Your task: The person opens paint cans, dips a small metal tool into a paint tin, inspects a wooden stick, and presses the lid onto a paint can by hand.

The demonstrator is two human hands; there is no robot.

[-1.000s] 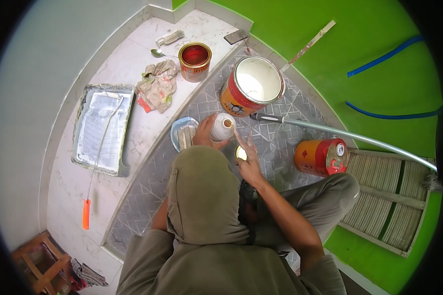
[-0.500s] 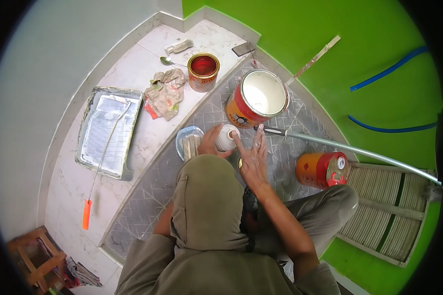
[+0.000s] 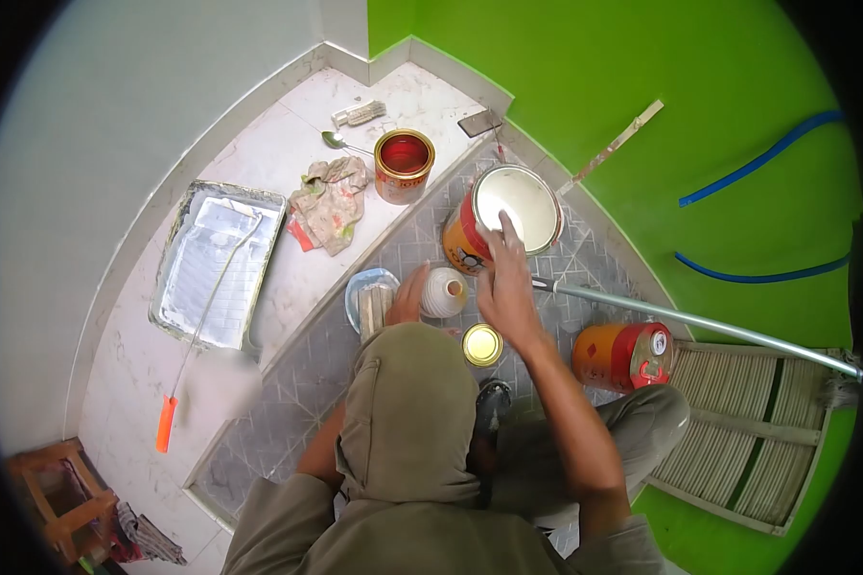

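The white bottle (image 3: 441, 293) stands on the floor (image 3: 292, 412), roughly upright — its long axis runs up from the tiles, its round mouth facing upward. The person's left hand (image 3: 409, 299) is at its left side, fingers stretched along it; whether they grip or merely rest there cannot be told. The right hand (image 3: 511, 292) is apart from the bottle, somewhat blurred, its fingers loosely open and pointing toward the paint bucket (image 3: 458, 240) — contact with the bucket is unclear. A blue dish (image 3: 354, 291) lies just left of the left hand, and a round tin (image 3: 482, 345) stands near the bottle.
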